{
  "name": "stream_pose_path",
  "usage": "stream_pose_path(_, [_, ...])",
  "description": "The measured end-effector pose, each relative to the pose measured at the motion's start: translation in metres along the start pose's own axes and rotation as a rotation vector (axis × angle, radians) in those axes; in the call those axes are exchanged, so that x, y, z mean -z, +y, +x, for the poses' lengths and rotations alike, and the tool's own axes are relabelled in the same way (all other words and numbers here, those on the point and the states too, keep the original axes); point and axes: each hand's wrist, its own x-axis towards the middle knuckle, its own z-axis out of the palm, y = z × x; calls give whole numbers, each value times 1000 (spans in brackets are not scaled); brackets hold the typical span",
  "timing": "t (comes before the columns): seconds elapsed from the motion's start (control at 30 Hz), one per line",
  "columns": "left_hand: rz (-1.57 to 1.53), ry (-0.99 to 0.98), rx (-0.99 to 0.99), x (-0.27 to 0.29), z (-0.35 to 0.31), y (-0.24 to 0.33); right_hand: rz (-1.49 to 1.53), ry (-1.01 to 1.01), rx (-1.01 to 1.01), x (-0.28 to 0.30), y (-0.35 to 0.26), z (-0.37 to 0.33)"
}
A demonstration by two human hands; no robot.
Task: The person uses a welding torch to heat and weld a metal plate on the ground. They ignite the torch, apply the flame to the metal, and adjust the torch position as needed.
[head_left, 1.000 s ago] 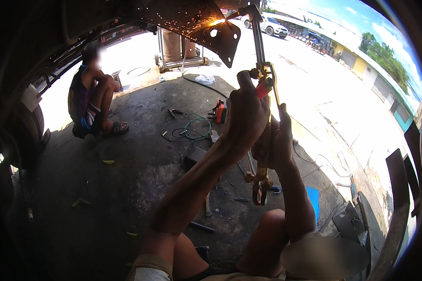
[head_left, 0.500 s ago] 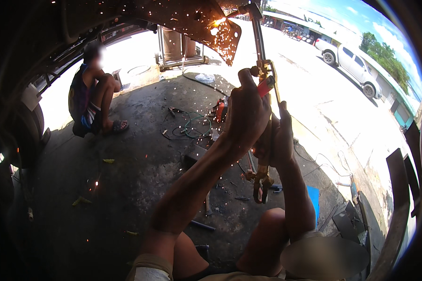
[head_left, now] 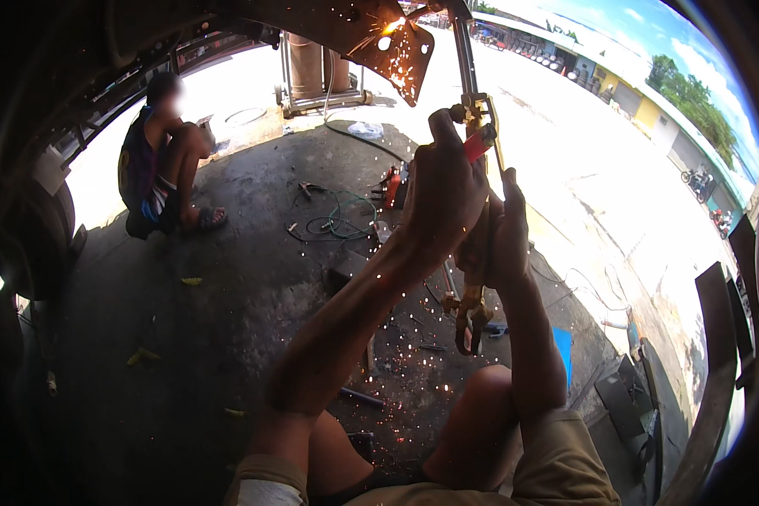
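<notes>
A brass-bodied cutting torch [head_left: 465, 63] points upward in both my hands. My left hand [head_left: 447, 190] wraps round its upper body. A red lighter [head_left: 480, 143] sticks out by that hand's fingers, apparently held along with the torch. Lower down, my right hand [head_left: 508, 240] is closed round the torch handle. At the top, the torch head meets a hanging brown steel plate [head_left: 358, 38] with holes in it. The metal glows bright there, and sparks spray down past my forearms. The torch's lower end with hose fittings [head_left: 468, 325] shows below my hands.
A person [head_left: 156, 164] squats at the left near a dark tyre [head_left: 49, 236]. Gas cylinders [head_left: 306, 72] stand on a wheeled cart behind. A green cable [head_left: 341, 221], a red tool [head_left: 392, 187] and a blue sheet [head_left: 562, 356] lie on the ground. Metal scraps [head_left: 626, 396] lie at right.
Sparks now fall further down, between my forearms and over my knees. The white pickup at the upper right has left the view. My hands keep the same grip on the torch.
</notes>
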Motion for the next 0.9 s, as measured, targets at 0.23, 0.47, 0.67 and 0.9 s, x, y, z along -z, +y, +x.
stream_pose_path(0.23, [-4,-56,35,2,-4,6,8,-37,-28,6,-2,0])
stream_pose_path(0.47, [-4,-66,57,1,-13,8,26,78,-3,-4,0,2])
stream_pose_path(0.67, [40,-109,58,10,-20,6,26,-7,-16,1,2,2])
stream_pose_path(0.9, [147,-259,135,30,-42,11,38,38,32,-2,6,6])
